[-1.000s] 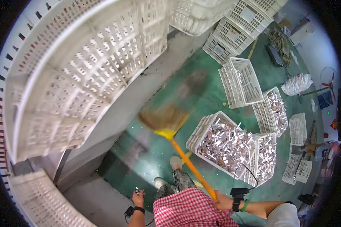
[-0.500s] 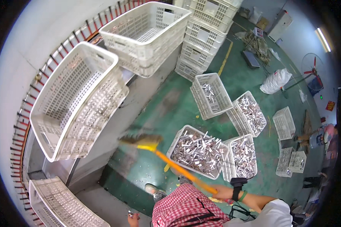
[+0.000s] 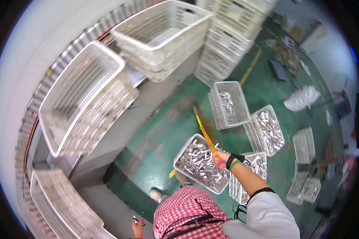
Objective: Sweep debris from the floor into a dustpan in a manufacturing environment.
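My right hand point(image 3: 221, 159) is closed round the orange handle of a short hand broom point(image 3: 206, 135). Its brown bristles point up and away, above the green floor near the far edge of a white crate point(image 3: 178, 168) filled with small shiny metal pieces point(image 3: 203, 161). Low in the view, by the wall ledge, my left hand point(image 3: 138, 228) is closed on a few small silvery metal pieces point(image 3: 136, 220). A black band and a green band circle my right wrist. A red checked apron point(image 3: 187, 211) covers my front.
Empty-looking white crates point(image 3: 81, 91) stand along a ledge on the left. Tall stacked crates point(image 3: 223, 44) rise behind. More crates of metal pieces point(image 3: 270, 129) sit to the right. Beyond them lie a white sack point(image 3: 302, 98), a fan point(image 3: 342, 105) and small crates point(image 3: 304, 145).
The broom has swung from the left, beside the ledge, to the right and farther away, with my right hand moving up over the crates. My left hand stays low with its metal pieces.
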Demonstrator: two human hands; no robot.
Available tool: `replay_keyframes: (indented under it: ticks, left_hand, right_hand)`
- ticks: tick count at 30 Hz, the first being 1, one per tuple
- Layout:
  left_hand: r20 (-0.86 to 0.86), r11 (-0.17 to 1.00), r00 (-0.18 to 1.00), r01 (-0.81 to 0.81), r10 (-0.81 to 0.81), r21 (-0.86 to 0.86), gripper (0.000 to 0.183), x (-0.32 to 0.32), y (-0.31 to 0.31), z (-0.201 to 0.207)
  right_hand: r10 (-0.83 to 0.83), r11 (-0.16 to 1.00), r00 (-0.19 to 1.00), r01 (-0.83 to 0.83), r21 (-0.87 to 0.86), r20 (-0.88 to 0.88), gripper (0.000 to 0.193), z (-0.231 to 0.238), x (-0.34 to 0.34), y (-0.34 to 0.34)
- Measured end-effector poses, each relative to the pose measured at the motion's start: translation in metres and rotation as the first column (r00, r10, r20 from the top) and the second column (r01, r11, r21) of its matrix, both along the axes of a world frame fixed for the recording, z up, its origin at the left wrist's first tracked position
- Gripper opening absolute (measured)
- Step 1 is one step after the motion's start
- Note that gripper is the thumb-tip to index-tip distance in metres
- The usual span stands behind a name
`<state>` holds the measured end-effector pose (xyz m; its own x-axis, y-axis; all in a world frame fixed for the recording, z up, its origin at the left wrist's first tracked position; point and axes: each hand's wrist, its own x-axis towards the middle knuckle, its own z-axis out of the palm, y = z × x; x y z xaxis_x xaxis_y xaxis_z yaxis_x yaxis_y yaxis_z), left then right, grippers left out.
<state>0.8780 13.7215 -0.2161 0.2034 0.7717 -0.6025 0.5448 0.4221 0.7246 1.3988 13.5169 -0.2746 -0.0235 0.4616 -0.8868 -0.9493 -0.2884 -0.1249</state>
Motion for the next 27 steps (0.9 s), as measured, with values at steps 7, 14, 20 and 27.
replay_keyframes:
  ticks: [7, 14, 20, 27]
  left_hand:
    - [-0.092, 0.962, 0.960, -0.269, 0.265, -0.037, 0.012, -0.033, -0.041, 0.015]
    - [-0.043, 0.808, 0.809, -0.587, 0.586, -0.047, 0.012, -0.099, -0.141, 0.003]
    - [-0.041, 0.551, 0.565, -0.816, 0.824, -0.176, 0.014, -0.165, -0.274, -0.027]
    - [-0.091, 0.196, 0.224, -0.949, 0.970, -0.246, 0.014, -0.180, -0.390, -0.036]
  right_hand:
    - [0.553, 0.827, 0.823, -0.561, 0.041, 0.128, 0.008, 0.001, -0.079, 0.099]
    - [0.797, 0.100, -0.088, -0.956, -0.275, 0.597, 0.021, 0.005, -0.249, 0.154]
    - [0.634, -0.398, -0.559, -0.828, -0.394, 0.534, 0.012, 0.005, -0.331, 0.119]
    - [0.898, -0.369, -0.345, -0.928, 0.042, 0.272, 0.012, 0.089, -0.310, 0.167]
